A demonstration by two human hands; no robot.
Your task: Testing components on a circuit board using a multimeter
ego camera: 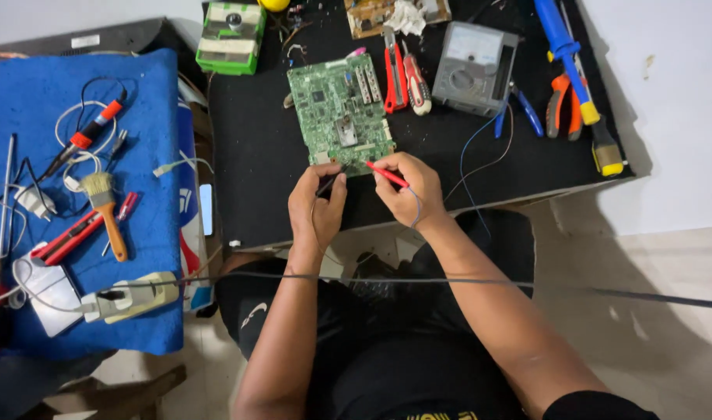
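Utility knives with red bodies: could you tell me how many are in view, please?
3. Two utility knives lie side by side on the black mat right of the green circuit board; one lies on the blue cloth. Clutter may hide others.

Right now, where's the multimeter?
In the head view the grey multimeter lies on the black mat, upper right of the green circuit board, between the red utility knives and the pliers.

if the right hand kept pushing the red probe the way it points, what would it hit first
Probably the near edge of the green circuit board: the right hand aims the red probe up-left at it, though whether the tip touches is unclear.
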